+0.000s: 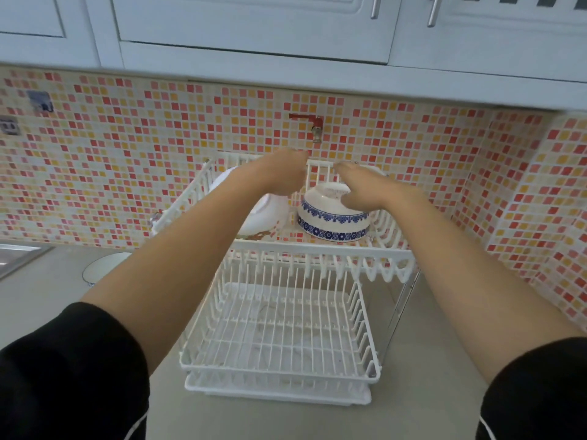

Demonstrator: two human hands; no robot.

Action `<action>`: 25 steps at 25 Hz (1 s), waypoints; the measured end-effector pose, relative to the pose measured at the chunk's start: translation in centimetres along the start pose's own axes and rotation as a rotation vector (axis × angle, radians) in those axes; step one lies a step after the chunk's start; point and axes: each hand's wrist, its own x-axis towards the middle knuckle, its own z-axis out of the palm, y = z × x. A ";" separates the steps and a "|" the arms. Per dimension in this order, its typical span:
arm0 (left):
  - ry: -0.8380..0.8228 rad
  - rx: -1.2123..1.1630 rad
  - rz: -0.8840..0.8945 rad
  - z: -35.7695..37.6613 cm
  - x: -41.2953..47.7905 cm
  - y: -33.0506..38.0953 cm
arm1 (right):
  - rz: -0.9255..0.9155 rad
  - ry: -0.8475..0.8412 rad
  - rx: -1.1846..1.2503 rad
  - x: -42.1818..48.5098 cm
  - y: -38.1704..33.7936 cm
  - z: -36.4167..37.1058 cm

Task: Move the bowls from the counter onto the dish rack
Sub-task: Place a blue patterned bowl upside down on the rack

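A white two-tier dish rack (320, 249) stands on the counter against the tiled wall. On its upper tier, at the right, lies an upside-down bowl with blue flower bands (333, 222), apparently stacked on a second one. My right hand (359, 190) rests over its base, fingers wrapped on it. To the left a plain white bowl (265, 215) leans tilted on the same tier, with my left hand (282, 173) curled over its top. Another white dish (219, 182) shows behind my left forearm. A white bowl with a blue rim (101, 268) sits on the counter at the left, partly hidden by my arm.
The rack's lower tier (279, 328) holds nothing. A steel sink edge (16, 258) is at the far left. A red-handled tap (316, 125) sticks out of the wall just above the rack. Wall cabinets (254, 27) hang overhead.
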 end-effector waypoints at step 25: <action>-0.141 -0.191 -0.432 11.0 -25.0 -34.8 | 0.216 0.089 0.514 6.2 -40.7 16.5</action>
